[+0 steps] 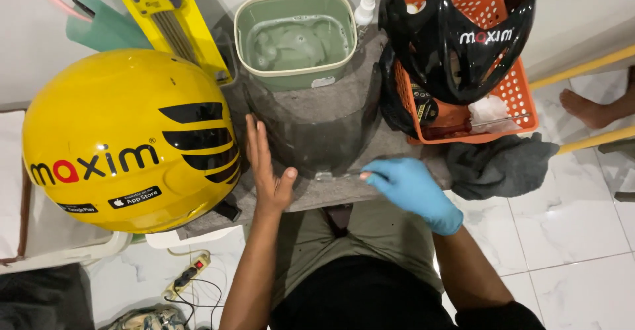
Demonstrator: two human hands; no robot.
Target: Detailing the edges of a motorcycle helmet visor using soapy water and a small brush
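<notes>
We press one visor (317, 128): left hand (268, 168) flat open, gloved right hand (407, 184) pinching its edge; one helmet (126, 138) at 9 o'clock.

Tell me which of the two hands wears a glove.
The right hand, in a blue glove, touching the near edge of the clear curved plastic visor. The left hand is bare, flat against the visor's left side.

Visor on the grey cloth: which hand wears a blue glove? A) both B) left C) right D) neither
C: the right hand wears a blue glove and touches the near edge of the dark visor, while the left hand is bare and lies flat at the visor's left side, beside the yellow helmet.
</notes>
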